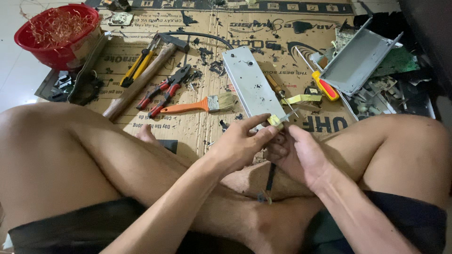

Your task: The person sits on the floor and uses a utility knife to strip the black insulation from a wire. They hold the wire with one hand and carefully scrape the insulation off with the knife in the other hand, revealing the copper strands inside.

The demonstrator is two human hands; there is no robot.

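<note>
I sit cross-legged on the floor. My left hand (240, 143) and my right hand (296, 153) meet above my crossed legs, both pinching a small yellow-taped part (275, 121) with thin metal strips sticking out of it. A dark cable (270, 178) hangs down from under my right hand. Just beyond my hands a long grey metal plate (249, 84) lies on flattened cardboard (197, 127).
On the cardboard lie an orange-handled paintbrush (200, 105), red pliers (165, 89), yellow-handled cutters (137, 66), a wooden-handled hammer (141, 80) and a screwdriver (278, 91). A red basin of copper wire (59, 33) stands far left. A grey metal chassis (358, 59) and circuit boards lie far right.
</note>
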